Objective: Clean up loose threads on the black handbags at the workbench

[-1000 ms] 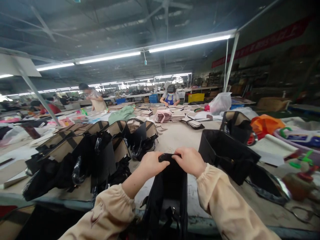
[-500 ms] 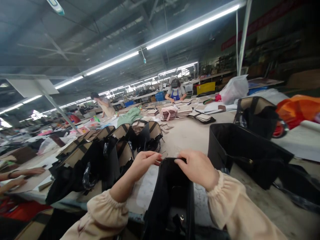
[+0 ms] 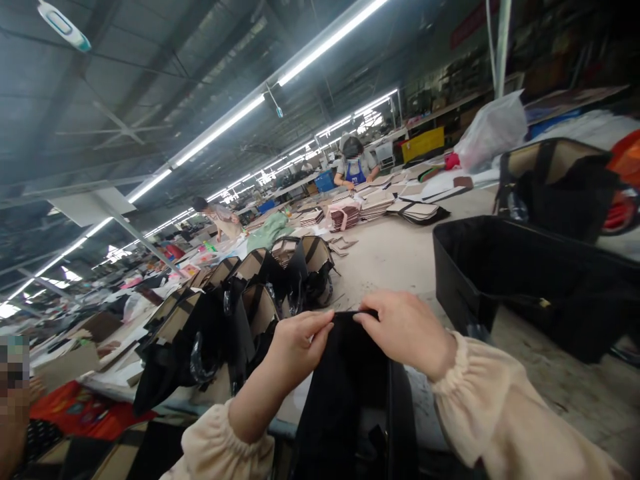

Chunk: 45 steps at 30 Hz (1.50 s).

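Observation:
A black bag (image 3: pixel 327 413) stands open-topped at the table's near edge, its far rim between my two hands. My left hand (image 3: pixel 300 340) pinches that rim at its left end, thumb against fingers. At the right end, my right hand (image 3: pixel 405 330) grips the same rim between thumb and fingers. Inside the bag it is dark, with a small metal piece low down. A larger black bag (image 3: pixel 460 283) lies open to the right of my right hand.
Several black bags with tan panels (image 3: pixel 260 313) crowd the table on the left. Another such bag (image 3: pixel 555 180) stands at the back right. Stacked pieces (image 3: pixel 345 215) lie further off, before a person in a blue apron (image 3: pixel 355 172). Another person shows at the left edge.
The view has tilted and shifted. My left thumb and fingers have closed on the rim. The person at the left edge has come further into view, and the arms there are gone.

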Motion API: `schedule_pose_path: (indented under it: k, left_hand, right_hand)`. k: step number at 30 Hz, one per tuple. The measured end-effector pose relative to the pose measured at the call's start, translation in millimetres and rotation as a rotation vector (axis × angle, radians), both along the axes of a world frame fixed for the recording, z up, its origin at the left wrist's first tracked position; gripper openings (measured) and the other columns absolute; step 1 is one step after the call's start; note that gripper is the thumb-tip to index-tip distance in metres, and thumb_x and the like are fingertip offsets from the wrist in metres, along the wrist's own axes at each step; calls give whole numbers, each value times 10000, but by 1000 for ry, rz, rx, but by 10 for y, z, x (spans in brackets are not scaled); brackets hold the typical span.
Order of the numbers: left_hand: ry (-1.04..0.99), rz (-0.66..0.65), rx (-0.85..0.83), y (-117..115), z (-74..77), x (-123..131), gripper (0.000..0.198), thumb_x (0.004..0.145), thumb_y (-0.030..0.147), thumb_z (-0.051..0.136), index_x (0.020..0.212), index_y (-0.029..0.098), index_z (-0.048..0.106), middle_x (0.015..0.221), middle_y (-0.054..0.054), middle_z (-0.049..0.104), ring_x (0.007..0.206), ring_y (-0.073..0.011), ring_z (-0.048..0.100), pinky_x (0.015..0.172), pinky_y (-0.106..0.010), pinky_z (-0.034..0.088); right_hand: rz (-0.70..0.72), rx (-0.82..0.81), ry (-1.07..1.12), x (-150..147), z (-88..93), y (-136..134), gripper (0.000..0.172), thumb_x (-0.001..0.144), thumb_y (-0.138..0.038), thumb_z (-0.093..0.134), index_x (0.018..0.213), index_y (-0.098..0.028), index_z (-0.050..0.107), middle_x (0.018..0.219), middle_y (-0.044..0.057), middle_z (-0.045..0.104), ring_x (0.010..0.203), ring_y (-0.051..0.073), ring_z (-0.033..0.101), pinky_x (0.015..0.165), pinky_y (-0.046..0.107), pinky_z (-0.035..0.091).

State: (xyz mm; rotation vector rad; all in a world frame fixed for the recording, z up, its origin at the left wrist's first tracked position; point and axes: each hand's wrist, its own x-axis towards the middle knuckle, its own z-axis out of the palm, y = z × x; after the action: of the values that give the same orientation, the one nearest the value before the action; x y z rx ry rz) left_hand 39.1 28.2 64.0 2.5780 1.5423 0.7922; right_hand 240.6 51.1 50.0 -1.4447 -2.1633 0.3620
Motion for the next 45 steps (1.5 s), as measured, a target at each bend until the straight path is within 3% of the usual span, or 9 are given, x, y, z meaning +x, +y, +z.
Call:
schedule_pose_path:
  k: [9,17,20,23,26,31,36,39,45]
  left_hand:
    - [229,-125,123,-54,63,-28,276,848,179,488,1074,229,638,1048,-39,682,919,-132,650,824,-232,538]
    - [184,-163,91,-47,46,-40,257,843,173,493,1037,224,655,1059,-52,676,924,-136,650,822,-237,541]
    - [15,-68,72,-60,13,-6,211,807,210,560,988,200,668,957,-54,706,829,-137,670,771,-239,560]
    - [-132,82,-33,-64,-7,31,311,769,257,613,1069,177,633,892,-52,720,706,-136,677,687,-242,577]
    - [-155,111,-70,-54,-11,57,264,766,259,610,1011,176,664,910,-58,720,706,-143,678,712,-261,576]
    - [-140,54,18,-44,-20,81,355,779,209,590,1134,211,598,975,-35,709,835,-152,676,809,-286,563]
    - [55,-68,191,-54,-24,56,273,806,186,558,1064,239,633,981,-19,710,871,-143,671,890,-314,532]
    - [187,-165,271,-56,14,24,296,817,134,517,1068,250,625,982,-15,710,903,-142,665,980,-383,466]
    - [379,-315,271,-41,144,-24,351,814,95,478,1085,272,614,1032,-23,696,1079,-178,589,1084,-489,299]
  right_hand:
    - [13,-2,21,8,-2,-36,236,845,-374,471,797,-261,672,860,9,680,815,170,591,686,272,361]
    - [6,12,42,41,-10,-42,219,839,-370,484,770,-269,665,832,-11,676,776,163,588,644,271,343]
    - [9,3,45,57,-2,-39,229,842,-369,481,770,-261,669,833,-4,676,777,159,585,644,268,343]
    - [16,-1,47,69,0,-34,240,843,-369,480,745,-252,665,821,-1,674,766,156,584,638,266,341]
    - [13,-5,48,73,4,-33,239,844,-367,478,737,-254,659,811,-4,675,758,156,586,637,267,342]
    - [2,-28,45,72,16,-41,232,840,-377,490,757,-249,666,822,5,676,772,162,595,646,267,353]
    - [1,-26,51,86,1,-42,231,839,-386,493,763,-255,667,818,3,680,773,165,597,641,265,354]
    - [7,-14,58,96,-12,-36,237,842,-394,488,782,-255,671,838,7,682,790,166,595,660,264,359]
    - [19,-31,69,107,-13,-37,232,842,-375,485,798,-252,678,845,13,686,806,166,596,680,258,370]
